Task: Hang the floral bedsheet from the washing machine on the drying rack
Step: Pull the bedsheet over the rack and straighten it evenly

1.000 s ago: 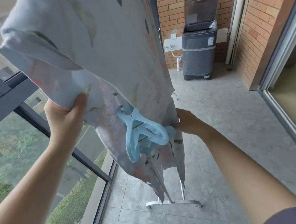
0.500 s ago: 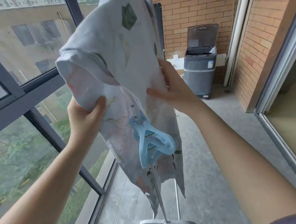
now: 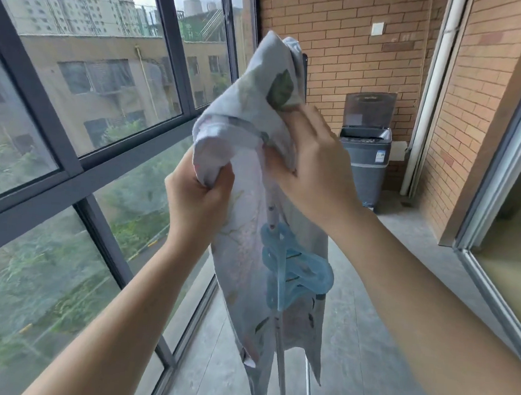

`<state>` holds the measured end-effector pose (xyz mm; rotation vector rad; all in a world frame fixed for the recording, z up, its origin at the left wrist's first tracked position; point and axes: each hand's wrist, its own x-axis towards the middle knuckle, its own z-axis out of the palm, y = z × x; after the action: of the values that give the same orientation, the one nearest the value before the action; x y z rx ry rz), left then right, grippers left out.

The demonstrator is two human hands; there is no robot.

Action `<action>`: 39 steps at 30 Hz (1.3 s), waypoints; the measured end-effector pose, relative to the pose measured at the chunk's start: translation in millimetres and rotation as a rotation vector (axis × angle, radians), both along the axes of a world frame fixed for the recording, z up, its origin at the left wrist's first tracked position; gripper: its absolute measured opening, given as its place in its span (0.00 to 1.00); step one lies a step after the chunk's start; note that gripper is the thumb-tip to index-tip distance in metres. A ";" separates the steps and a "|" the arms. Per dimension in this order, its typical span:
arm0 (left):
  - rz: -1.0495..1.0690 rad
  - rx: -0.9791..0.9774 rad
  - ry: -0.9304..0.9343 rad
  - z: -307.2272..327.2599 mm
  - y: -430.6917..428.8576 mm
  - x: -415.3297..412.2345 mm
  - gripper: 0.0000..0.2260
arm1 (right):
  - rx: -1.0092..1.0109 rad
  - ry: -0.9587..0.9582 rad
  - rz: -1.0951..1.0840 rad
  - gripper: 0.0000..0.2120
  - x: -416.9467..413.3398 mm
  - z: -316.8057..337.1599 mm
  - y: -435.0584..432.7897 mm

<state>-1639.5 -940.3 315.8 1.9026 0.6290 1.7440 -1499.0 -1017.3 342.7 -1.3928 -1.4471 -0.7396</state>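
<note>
The floral bedsheet [image 3: 242, 267], pale with leaf prints, hangs over the drying rack in front of me. My left hand [image 3: 199, 193] is shut on a bunched corner of it at mid height. Higher up, my right hand [image 3: 311, 164] presses and grips the fabric beside a green leaf print. A white pole of the drying rack [image 3: 280, 362] shows below the sheet, most of the rack being hidden by cloth. A light blue clothes peg [image 3: 291, 267] hangs on the rack against the sheet.
A grey top-loading washing machine [image 3: 365, 155] with its lid up stands against the brick wall [image 3: 340, 48] at the back. Dark-framed windows [image 3: 70, 159] run along the left. A sliding door frame [image 3: 500, 189] lines the right. Grey tiled floor [image 3: 384, 298] lies between.
My view has tilted upward. My right hand rose from the sheet's lower edge to its upper part. My left hand stayed on the bunched corner, and both hands drew closer together.
</note>
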 end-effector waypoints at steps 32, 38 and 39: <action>-0.212 0.595 0.460 14.8 34.9 8.8 0.23 | -0.379 0.631 0.632 0.19 46.7 -21.4 4.1; -0.045 0.615 0.389 10.3 31.0 16.6 0.19 | -0.427 0.373 0.886 0.26 60.0 -19.9 34.7; 0.005 0.617 0.366 6.5 29.4 17.7 0.18 | -0.433 0.338 0.930 0.26 64.9 -22.1 38.5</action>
<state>-1621.8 -910.9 322.4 2.6766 0.2166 1.7346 -1434.1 -978.8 320.6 -0.8967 -1.7875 0.3991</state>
